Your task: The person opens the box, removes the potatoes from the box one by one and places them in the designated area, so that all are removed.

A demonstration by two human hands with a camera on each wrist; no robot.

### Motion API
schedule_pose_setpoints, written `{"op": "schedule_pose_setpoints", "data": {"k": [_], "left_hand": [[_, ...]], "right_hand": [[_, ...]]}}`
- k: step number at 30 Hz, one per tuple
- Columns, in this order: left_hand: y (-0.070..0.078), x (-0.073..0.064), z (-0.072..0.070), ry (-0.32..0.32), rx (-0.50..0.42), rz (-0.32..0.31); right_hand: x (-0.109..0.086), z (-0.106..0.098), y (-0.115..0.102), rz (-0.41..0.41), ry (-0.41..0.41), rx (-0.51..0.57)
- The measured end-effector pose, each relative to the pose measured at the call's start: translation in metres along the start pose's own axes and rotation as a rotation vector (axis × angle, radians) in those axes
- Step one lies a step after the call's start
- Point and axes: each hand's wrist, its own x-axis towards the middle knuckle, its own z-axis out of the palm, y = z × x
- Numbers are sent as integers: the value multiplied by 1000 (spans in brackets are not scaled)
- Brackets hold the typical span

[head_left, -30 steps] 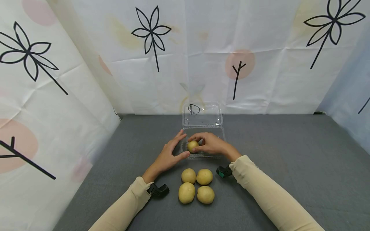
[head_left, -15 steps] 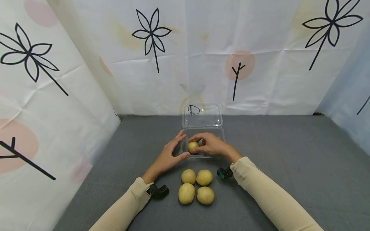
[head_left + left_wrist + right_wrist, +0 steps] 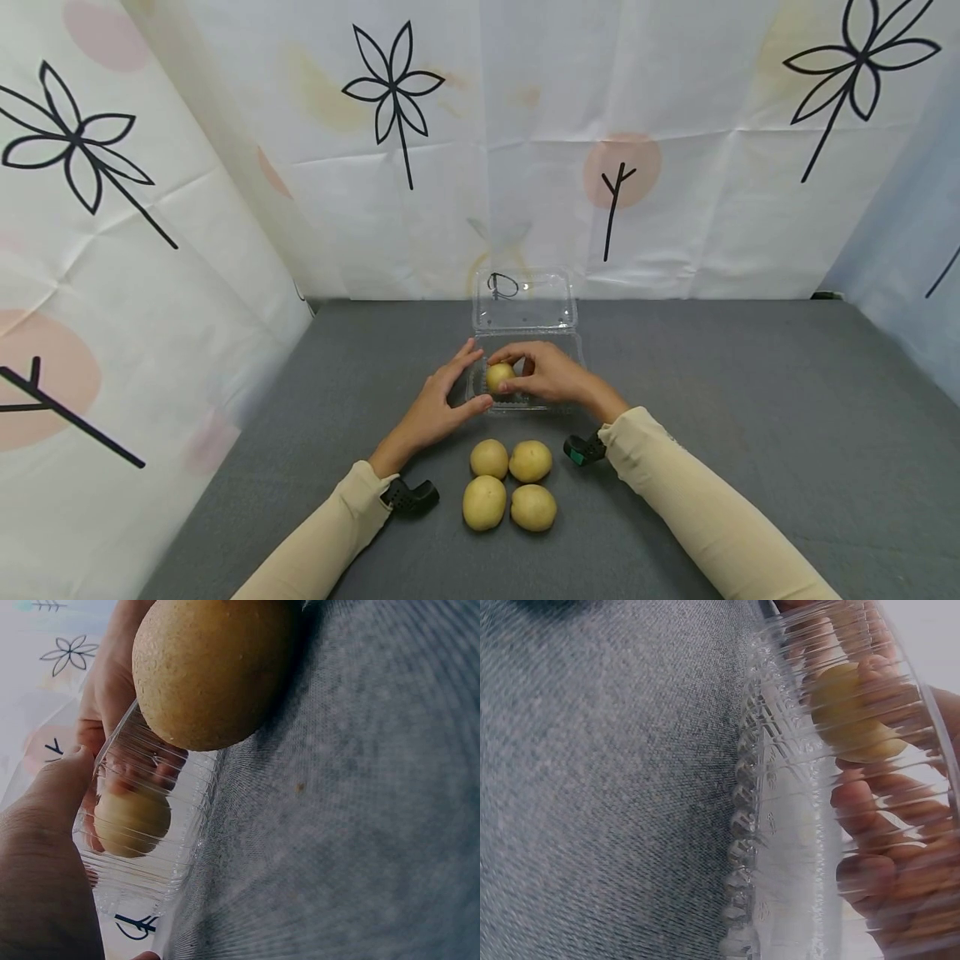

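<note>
A clear plastic clamshell box [image 3: 551, 403] stands on the grey table with its lid raised at the back. Inside its left part my right hand [image 3: 551, 372] pinches a yellow potato [image 3: 499, 377] between thumb and fingers. Through the ribbed wall, the left wrist view shows this potato [image 3: 133, 821] off the box floor. My left hand [image 3: 435, 408] lies along the box's front left corner, fingers extended and spread from the thumb. Its thumb [image 3: 64, 780] touches the rim in the left wrist view. The right wrist view shows the right fingers [image 3: 866, 877] through the plastic.
Several potatoes [image 3: 484, 502] lie grouped on the table in front of the box, between the forearms. One of these potatoes [image 3: 214, 667] looms close in the left wrist view. Behind the box hangs a patterned white cloth [image 3: 525, 167] at the table's back edge.
The right hand and its potato have shifted very slightly up and away within the box over the last half second. The left hand and the other potatoes have stayed in place.
</note>
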Motion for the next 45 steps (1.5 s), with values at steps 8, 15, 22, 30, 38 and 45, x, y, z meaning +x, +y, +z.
{"op": "schedule_pose_setpoints", "data": {"k": [8,15,22,30,38,45], "left_hand": [[0,0,0,-10,-4,-7],[-1,0,1,-10,-13,-9],[-1,-1,1,-14,-7,-9],[0,0,0,-15,1,-3],[0,1,0,-13,8,-10],[-1,0,0,-7,15,-2]], "right_hand": [[-1,-2,-2,-3,19,25],[-2,-3,-3,-8,19,16],[-4,-4,-6,-40,37,-8],[-11,-8,-9,-54,68,14],[-20,-11,-10,-63,84,30],[-28,-13,-9,-71,96,35]]}}
